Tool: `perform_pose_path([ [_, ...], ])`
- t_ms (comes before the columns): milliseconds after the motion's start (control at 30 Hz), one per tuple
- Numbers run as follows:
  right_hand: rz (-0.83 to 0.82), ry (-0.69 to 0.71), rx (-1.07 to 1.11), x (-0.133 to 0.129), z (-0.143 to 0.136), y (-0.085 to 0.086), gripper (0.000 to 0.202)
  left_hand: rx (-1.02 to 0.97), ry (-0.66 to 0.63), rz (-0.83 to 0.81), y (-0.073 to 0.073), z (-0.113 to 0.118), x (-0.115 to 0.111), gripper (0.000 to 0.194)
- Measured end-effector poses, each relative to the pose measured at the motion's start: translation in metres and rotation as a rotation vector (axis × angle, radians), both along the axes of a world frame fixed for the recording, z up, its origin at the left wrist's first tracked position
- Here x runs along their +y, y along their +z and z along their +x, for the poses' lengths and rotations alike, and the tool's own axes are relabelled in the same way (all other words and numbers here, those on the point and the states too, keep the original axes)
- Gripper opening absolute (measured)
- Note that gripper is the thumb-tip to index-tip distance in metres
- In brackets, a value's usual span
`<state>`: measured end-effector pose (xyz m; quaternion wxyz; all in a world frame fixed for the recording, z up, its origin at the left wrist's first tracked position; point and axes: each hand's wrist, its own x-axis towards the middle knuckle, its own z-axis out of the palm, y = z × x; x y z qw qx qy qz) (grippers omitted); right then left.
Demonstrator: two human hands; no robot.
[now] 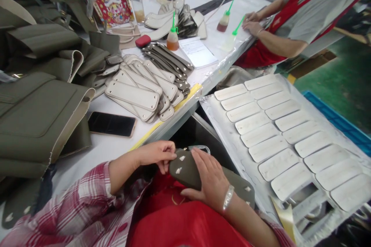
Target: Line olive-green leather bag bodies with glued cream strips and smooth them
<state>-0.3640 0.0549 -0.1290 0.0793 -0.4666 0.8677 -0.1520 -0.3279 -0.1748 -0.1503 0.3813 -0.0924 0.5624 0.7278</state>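
A dark olive leather piece (185, 170) with rounded ends and small pale metal prongs lies across my lap over the red apron (185, 224). At its left end, my left hand (162, 156) has its fingers closed, pinching the edge. My right hand (210, 173), with a silver bracelet at the wrist, wraps over the middle of the same piece, thumb on the near side and fingers on the far side. The piece's right end shows beyond my right wrist.
Light strap pieces (133, 94) are heaped on the table near a phone (112, 124). Olive leather panels (37, 112) pile up at left. Rows of pale pieces cover a board (210, 106) at right. Glue bottles (172, 40) stand farther back, near another person's hands (252, 23).
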Motion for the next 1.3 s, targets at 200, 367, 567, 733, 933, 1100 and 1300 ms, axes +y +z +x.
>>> perform_pose_path([
  [200, 0.072, -0.095, 0.218, 0.09, -0.003, 0.006, 0.096, 0.009, 0.159, -0.099, 0.009, 0.01, -0.004, 0.036],
  [367, 0.177, -0.123, 0.289, 0.124, 0.007, -0.014, 0.099, 0.076, 0.139, -0.315, 0.022, 0.02, 0.011, 0.039],
  [567, 0.227, -0.177, 0.31, 0.092, 0.016, -0.019, 0.104, 0.118, 0.071, -0.666, 0.033, 0.024, 0.026, 0.037],
  [733, 0.201, -0.121, 0.272, 0.054, 0.019, -0.016, 0.098, 0.147, 0.066, -0.729, 0.029, 0.023, 0.029, 0.035],
  [933, 0.142, -0.109, 0.146, 0.004, 0.018, -0.021, 0.099, 0.075, 0.108, -0.612, 0.018, 0.023, 0.028, 0.035],
  [1100, 0.163, -0.074, 0.082, -0.022, 0.019, -0.021, 0.101, 0.101, 0.121, -0.56, 0.016, 0.025, 0.023, 0.033],
  [1300, 0.157, -0.073, 0.057, -0.037, 0.02, -0.023, 0.1, 0.257, 0.082, -0.659, 0.016, 0.024, 0.017, 0.029],
])
